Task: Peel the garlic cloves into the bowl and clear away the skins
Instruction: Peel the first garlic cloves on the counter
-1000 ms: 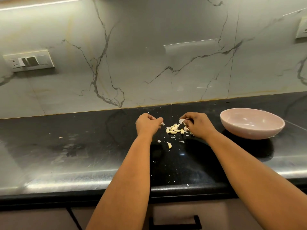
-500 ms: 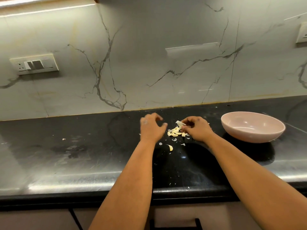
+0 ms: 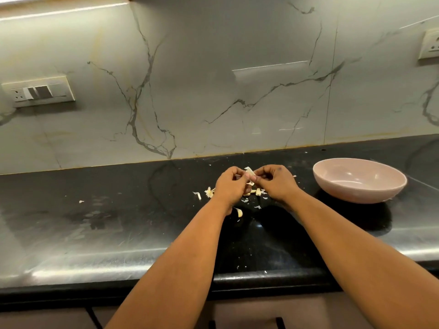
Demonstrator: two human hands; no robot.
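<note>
I hold one clove (image 3: 248, 174) pinched between my left hand (image 3: 230, 186) and right hand (image 3: 273, 182), both grips clamped on it above the pile (image 3: 252, 191) near the table's back edge, so skin falls clear of the bowl (image 3: 359, 180) at right.

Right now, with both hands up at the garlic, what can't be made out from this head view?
- Head view: the clove pinched between the left hand and right hand; fingers cover all but a pale tip, so how much is peeled is unclear.
- The garlic pile lies partly under the hands; no count possible.
- Scraps are too small to tell skin from clove.
- The cabinet handle is cut off by the bottom edge.
</note>
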